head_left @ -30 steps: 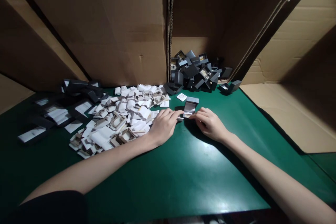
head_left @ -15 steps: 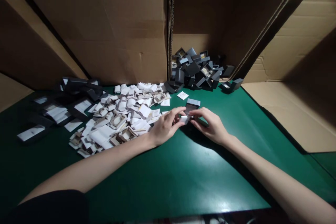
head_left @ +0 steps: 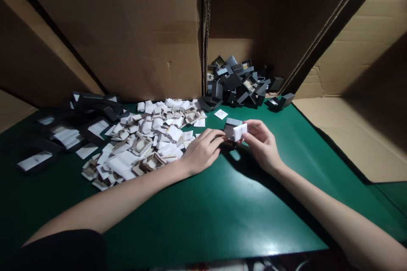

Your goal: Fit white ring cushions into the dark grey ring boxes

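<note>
My left hand (head_left: 201, 151) rests on the green mat (head_left: 222, 211) with its fingers curled round the base of a small dark hinged box (head_left: 231, 128). Close beside it, my right hand (head_left: 262, 144) pinches a small white insert pad (head_left: 239, 131), held up in front of the open box. Both hands meet at the middle of the mat, just right of a heap of white pads and card frames (head_left: 143, 142).
A pile of dark open boxes (head_left: 238, 82) lies at the back by the cardboard wall (head_left: 143, 29). Dark lids and boxes with white cards (head_left: 70, 129) spread at the left. One white square card (head_left: 220, 114) lies alone. A cardboard panel (head_left: 352, 131) borders the right.
The white pad has come up out of the box in my right hand and now stands in front of it. My left hand settled lower against the box's base.
</note>
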Tool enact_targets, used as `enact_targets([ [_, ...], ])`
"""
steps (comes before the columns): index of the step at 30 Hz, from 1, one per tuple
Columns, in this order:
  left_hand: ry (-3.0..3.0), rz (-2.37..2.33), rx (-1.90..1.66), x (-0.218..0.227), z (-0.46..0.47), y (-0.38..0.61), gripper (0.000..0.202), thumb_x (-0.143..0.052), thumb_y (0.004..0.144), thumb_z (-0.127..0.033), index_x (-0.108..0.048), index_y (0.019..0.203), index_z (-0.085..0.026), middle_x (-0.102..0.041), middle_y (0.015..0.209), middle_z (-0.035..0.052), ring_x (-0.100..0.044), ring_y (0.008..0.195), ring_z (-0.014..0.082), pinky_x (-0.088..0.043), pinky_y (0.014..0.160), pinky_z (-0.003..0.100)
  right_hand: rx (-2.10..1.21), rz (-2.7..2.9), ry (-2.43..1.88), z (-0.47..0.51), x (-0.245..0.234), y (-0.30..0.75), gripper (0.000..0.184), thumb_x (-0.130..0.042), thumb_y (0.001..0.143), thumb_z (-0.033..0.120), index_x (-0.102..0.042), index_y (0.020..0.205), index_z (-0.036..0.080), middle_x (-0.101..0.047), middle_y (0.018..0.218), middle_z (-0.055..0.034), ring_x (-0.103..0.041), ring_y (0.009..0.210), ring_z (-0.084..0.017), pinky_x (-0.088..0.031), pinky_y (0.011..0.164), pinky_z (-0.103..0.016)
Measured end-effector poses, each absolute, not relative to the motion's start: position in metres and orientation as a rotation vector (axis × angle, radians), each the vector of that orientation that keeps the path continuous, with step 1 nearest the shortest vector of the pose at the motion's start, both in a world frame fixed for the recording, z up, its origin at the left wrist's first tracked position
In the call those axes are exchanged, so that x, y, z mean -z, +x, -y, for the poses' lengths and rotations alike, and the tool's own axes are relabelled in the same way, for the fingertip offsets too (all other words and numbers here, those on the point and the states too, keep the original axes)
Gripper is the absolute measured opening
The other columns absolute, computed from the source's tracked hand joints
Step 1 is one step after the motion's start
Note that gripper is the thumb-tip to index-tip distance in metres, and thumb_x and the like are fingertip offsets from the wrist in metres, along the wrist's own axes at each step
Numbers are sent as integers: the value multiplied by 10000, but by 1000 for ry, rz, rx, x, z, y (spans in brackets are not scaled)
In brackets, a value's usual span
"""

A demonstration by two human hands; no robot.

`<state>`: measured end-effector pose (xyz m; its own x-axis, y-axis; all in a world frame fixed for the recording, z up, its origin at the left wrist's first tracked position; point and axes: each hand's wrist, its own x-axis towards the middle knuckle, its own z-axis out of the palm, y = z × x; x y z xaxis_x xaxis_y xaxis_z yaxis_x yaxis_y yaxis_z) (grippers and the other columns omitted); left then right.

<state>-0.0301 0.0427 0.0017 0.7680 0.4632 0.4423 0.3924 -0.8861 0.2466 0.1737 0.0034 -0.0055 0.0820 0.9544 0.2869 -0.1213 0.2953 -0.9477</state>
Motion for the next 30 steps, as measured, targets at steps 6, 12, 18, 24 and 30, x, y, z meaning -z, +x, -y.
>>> enact_targets([
  [6, 2963, -581, -602, 1, -42, -30, 347, -422, 849, -11, -546, 1148, -136, -588, 1145, 94, -492, 1087, 229, -480, 905, 389, -966, 1064, -960, -4, 10, 175, 192, -654, 803, 373, -538, 901, 255, -562, 689, 33, -567, 579, -139, -501, 554, -285],
  [12, 2980, -511, -654, 1, -43, -31, 320, -440, 853, -25, -564, 1127, -136, -598, 1053, 88, -522, 979, 205, -498, 829, 339, -786, 1112, -1066, -5, 11, 180, 185, -659, 800, 355, -611, 933, 236, -612, 758, -3, -557, 624, -143, -478, 571, -282],
  [18, 2932, -507, -711, 3, -44, -31, 308, -426, 873, -43, -581, 1116, -153, -592, 999, 80, -538, 942, 191, -513, 801, 334, -841, 1076, -1015, -7, 9, 180, 190, -706, 758, 328, -571, 843, 223, -562, 723, 13, -531, 600, -120, -479, 589, -281],
  [24, 2854, -512, -731, 1, -44, -31, 321, -416, 881, -44, -577, 1133, -161, -590, 1010, 83, -548, 940, 182, -516, 805, 330, -838, 1104, -1007, -10, 13, 178, 294, -718, 733, 328, -542, 950, 237, -591, 907, -36, -591, 766, -170, -531, 652, -322],
  [30, 2824, -500, -746, 0, -43, -31, 321, -410, 892, -47, -581, 1141, -154, -589, 1010, 87, -539, 952, 185, -512, 815, 334, -858, 1071, -1021, -10, 15, 181, 246, -740, 719, 306, -593, 902, 230, -614, 878, -24, -604, 782, -167, -536, 720, -329],
])
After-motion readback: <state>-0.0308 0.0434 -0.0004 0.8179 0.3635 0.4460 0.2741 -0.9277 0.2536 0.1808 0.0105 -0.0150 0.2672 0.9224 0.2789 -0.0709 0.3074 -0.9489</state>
